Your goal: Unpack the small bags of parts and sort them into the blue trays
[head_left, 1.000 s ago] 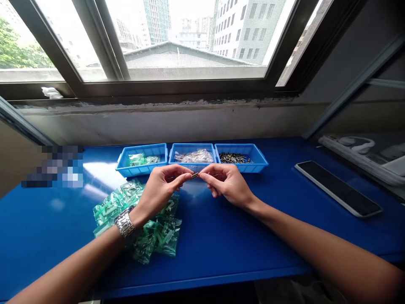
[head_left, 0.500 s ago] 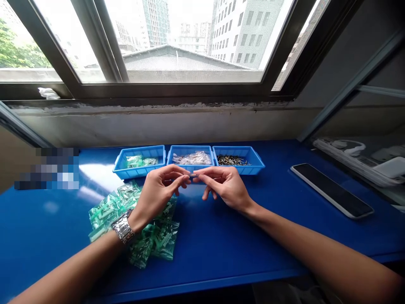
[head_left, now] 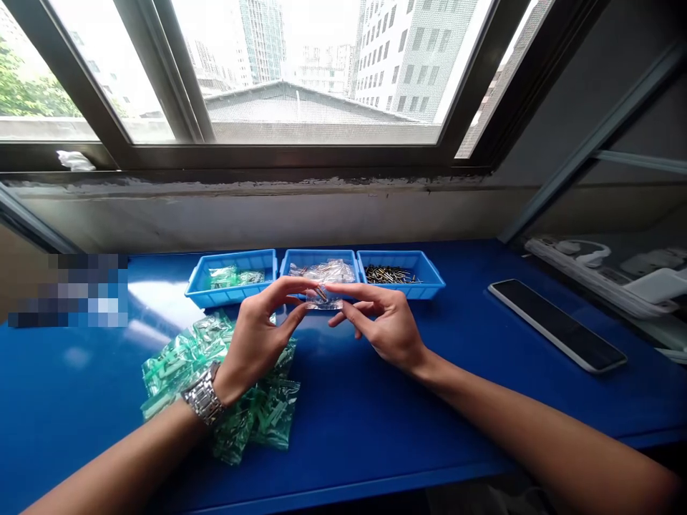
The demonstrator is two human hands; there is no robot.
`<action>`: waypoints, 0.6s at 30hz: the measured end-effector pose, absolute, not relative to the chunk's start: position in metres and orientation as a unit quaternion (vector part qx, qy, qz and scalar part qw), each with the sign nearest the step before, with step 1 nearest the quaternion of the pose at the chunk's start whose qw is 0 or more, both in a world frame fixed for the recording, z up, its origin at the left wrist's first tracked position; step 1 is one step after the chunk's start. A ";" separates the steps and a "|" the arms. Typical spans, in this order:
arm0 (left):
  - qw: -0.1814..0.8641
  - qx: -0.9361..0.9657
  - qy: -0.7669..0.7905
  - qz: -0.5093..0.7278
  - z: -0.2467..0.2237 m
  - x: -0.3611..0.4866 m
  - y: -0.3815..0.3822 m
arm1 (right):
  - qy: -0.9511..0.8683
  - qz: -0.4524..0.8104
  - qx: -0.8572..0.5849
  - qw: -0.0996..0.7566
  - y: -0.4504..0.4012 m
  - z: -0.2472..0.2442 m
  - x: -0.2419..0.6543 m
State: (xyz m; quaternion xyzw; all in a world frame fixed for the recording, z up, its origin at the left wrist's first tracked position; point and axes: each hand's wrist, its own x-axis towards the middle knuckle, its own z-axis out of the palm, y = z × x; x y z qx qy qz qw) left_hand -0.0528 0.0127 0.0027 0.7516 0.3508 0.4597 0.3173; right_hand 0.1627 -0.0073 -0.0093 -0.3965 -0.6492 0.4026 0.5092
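Between my two hands hangs a small clear plastic bag (head_left: 324, 299) with a thin metallic piece in it. My left hand (head_left: 262, 322) pinches its left side between thumb and forefinger. On the other side, my right hand (head_left: 394, 325) grips the bag the same way, its other fingers loosely curled. Just behind the hands stands a blue bin (head_left: 290, 259) of clear bags. To its right is a blue bin (head_left: 426, 286) of thin dark and brassy metal pins. Partly under my left wrist lies a pile of green-tinted bags (head_left: 257, 418) with pale pieces inside.
A third blue bin (head_left: 201, 295), at the left, holds a few green bags. A phone (head_left: 558, 325) lies on the blue table (head_left: 376, 443) at the right. Behind the table rises a wall (head_left: 215, 218) under a window. Clear-wrapped white items (head_left: 585, 250) sit at the far right.
The small clear bag now shows spread flat between my fingertips; before, only a thin dark edge was visible there. My hands have turned slightly, and the view has shifted a little.
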 end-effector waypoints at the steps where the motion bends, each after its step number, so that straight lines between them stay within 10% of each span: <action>1: 0.317 0.752 0.351 0.459 0.003 -0.053 0.013 | -0.650 0.402 -0.398 0.508 -0.007 -0.009 0.163; 18: 0.510 0.658 0.420 0.361 0.011 -0.053 0.015 | -0.612 0.466 -0.451 0.453 -0.005 -0.004 0.161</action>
